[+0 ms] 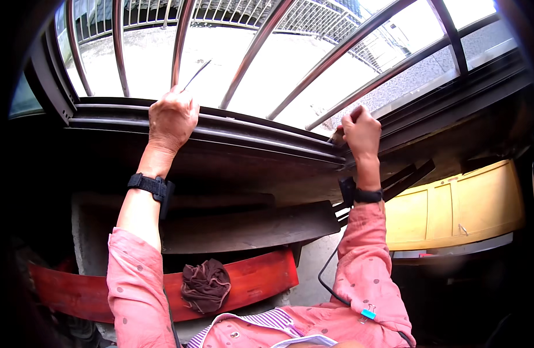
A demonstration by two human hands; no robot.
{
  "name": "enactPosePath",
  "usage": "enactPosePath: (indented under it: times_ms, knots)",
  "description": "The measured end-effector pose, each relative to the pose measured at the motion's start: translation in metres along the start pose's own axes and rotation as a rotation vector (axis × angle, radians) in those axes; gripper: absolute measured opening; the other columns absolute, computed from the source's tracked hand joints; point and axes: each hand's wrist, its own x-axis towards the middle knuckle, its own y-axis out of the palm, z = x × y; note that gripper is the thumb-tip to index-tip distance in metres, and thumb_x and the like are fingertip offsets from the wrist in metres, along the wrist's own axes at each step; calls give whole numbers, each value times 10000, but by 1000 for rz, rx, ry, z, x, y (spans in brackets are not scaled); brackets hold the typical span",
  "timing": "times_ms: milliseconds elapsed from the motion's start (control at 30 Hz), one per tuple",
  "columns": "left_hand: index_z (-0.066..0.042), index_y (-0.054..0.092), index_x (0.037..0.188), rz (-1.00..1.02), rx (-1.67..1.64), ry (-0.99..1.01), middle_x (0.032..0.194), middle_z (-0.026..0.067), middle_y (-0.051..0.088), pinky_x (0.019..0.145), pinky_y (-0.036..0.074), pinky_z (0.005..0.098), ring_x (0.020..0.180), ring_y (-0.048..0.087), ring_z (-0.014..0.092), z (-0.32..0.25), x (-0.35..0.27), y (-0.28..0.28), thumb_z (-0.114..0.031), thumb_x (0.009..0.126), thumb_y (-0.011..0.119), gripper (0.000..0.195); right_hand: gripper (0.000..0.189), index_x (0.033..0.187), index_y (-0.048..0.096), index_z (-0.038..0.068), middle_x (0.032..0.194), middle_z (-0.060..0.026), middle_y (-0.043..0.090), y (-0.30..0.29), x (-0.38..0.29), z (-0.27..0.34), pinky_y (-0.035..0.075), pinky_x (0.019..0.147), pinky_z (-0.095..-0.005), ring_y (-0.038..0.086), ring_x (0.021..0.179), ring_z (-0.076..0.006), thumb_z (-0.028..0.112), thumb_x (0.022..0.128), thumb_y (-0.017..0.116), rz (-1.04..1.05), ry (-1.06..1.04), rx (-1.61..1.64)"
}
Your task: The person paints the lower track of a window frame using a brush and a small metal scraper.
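Observation:
Closed around a thin dark stick or wire (198, 73), my left hand (173, 116) is at the inner side of a metal window bar (180, 48), just above the dark window frame's track (258, 130). My right hand (362, 130) is at the right corner of the same track, its fingers bent; a small brownish thing (336, 136) shows beside its fingertips, and whether the hand grips it is unclear. Both wrists wear black straps. Beyond the bars lies a bright, overexposed ledge (154, 52).
Below the window stand a dark wooden bench (249, 230) and a red board (254, 272) with a crumpled dark brown cloth (205, 286) on it. A yellow cabinet (454, 209) is at the right. A black cable (322, 274) hangs by my right sleeve.

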Motion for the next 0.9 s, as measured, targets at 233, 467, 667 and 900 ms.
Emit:
enactPosePath:
  times_ms: [233, 467, 667, 900]
  knots:
    - [-71, 532, 644, -54, 76, 52, 686, 79, 584, 621, 541, 289, 670, 636, 217, 6, -1, 3, -71, 760, 640, 159, 106, 788, 565, -13, 714, -119, 686, 8, 5, -9, 551, 539, -295, 685, 633, -199, 76, 799, 623, 1, 122, 454]
    - [-18, 569, 663, -29, 42, 32, 719, 114, 588, 619, 518, 354, 663, 627, 270, 7, -1, 1, -40, 772, 603, 116, 174, 827, 568, -46, 664, -117, 680, -16, 4, 21, 544, 496, -265, 658, 522, -166, 125, 827, 603, -13, 139, 381]
    - [-10, 553, 648, 23, 48, -5, 724, 130, 575, 622, 505, 365, 667, 609, 293, -2, 2, 0, -43, 770, 600, 135, 134, 861, 591, -21, 572, -99, 628, 22, 42, -2, 481, 366, -278, 604, 422, -150, 92, 846, 519, 46, 267, 442]
    - [-51, 559, 633, -16, 129, 68, 702, 113, 584, 587, 523, 333, 648, 627, 261, 4, -1, 2, -63, 742, 632, 132, 252, 791, 680, 8, 773, -204, 657, 55, 84, -20, 530, 685, -406, 656, 742, -335, 254, 737, 696, -40, 264, 195]
